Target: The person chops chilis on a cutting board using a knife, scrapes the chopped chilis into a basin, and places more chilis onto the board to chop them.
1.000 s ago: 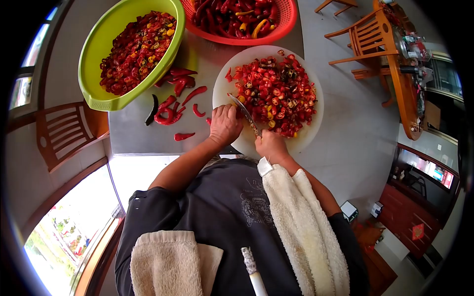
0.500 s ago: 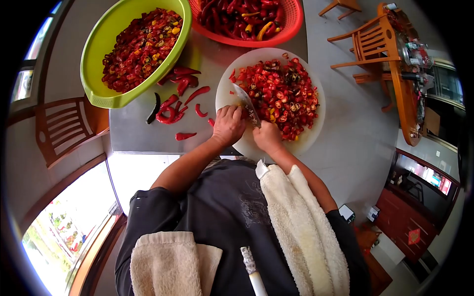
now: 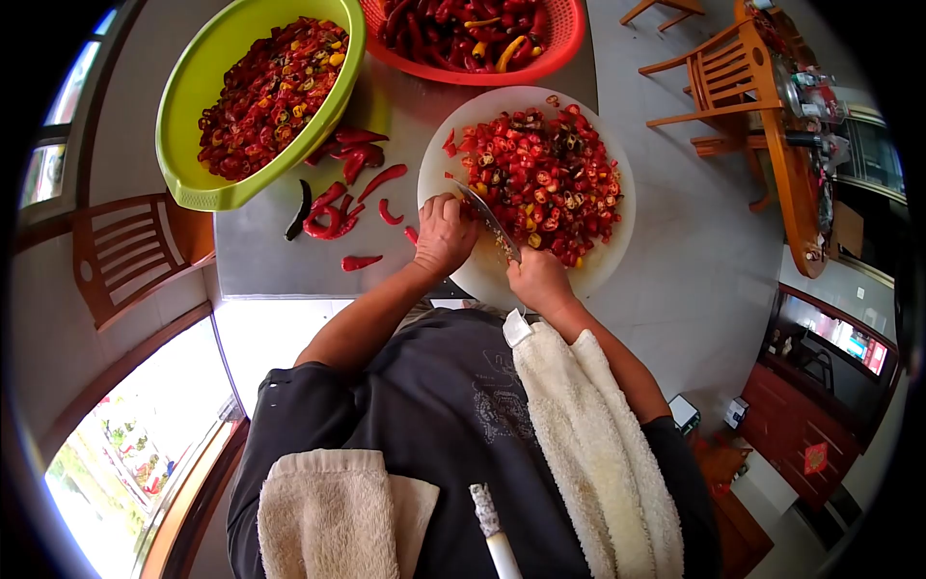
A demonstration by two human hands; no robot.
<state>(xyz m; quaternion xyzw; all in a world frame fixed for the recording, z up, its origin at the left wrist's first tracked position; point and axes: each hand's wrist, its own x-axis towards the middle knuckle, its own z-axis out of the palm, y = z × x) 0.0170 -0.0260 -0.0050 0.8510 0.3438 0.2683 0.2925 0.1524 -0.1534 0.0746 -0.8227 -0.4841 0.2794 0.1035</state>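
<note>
Pulled kitchen knife [image 3: 493, 224] bodyward, clenched in right hand [image 3: 540, 280]; can't tell grasp of left hand [image 3: 446, 234]; likely mid-slice beside chopped chillies [image 3: 555, 179].

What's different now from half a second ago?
The right hand pulled the knife back toward the person's body and a little to the right. It didn't let go of the knife, and I can't see anything new being picked up. The left hand stayed beside the blade. The green bowl, red basket and loose chillies stayed put.
</note>
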